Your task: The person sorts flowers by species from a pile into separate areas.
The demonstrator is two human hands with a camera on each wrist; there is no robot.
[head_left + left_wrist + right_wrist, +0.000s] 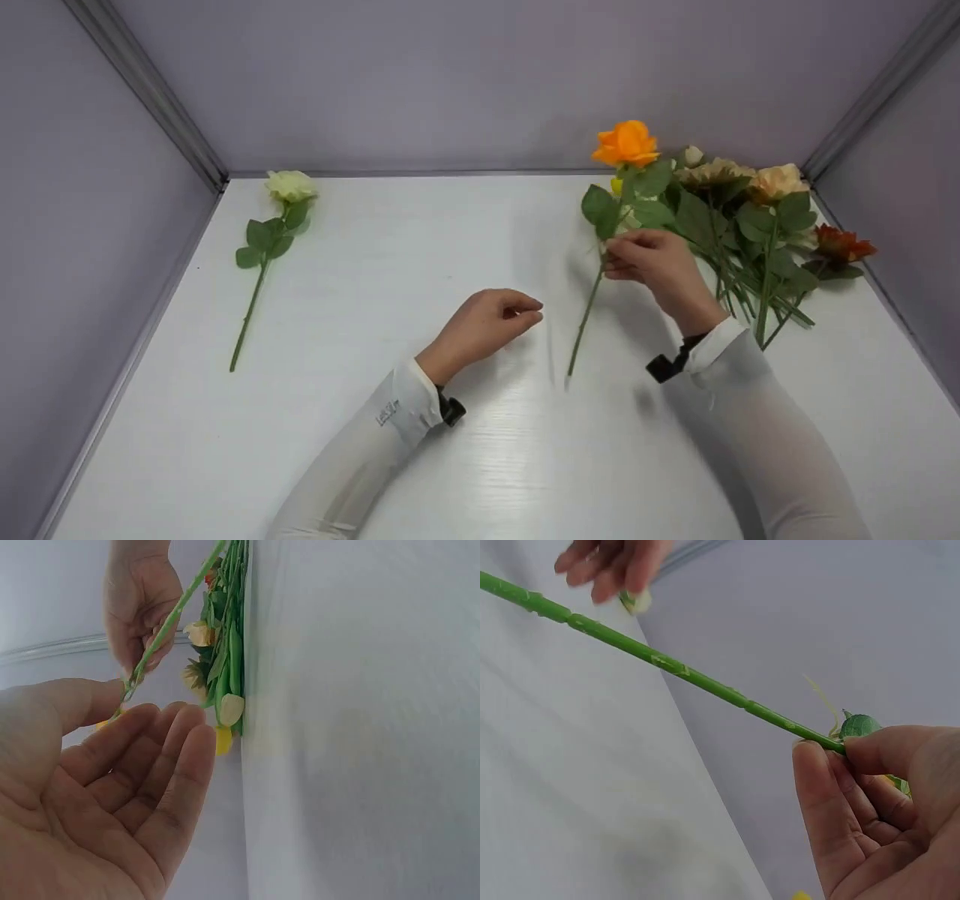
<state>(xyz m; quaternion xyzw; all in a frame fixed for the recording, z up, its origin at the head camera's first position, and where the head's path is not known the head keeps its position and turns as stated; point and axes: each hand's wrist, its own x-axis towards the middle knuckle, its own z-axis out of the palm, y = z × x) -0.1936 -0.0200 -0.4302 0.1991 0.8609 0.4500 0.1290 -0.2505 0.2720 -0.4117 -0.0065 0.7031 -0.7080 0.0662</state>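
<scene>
Orange rose [601, 210], one — pinched at the stem [584, 322] by your right hand [660, 270], bloom [627, 145] away from you, beside the flower heap [766, 225]. Your left hand [486, 328] — relaxed, fingers loosely bent, near the stem. Pale rose [260, 235], one: lying left on the bench [412, 240].

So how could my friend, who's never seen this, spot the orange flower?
Find the white table, then the right hand over its right half. That hand pinches the orange flower by its green stem. Unlike the pile of flowers beside it, it's bright orange and held up in a hand.
</scene>
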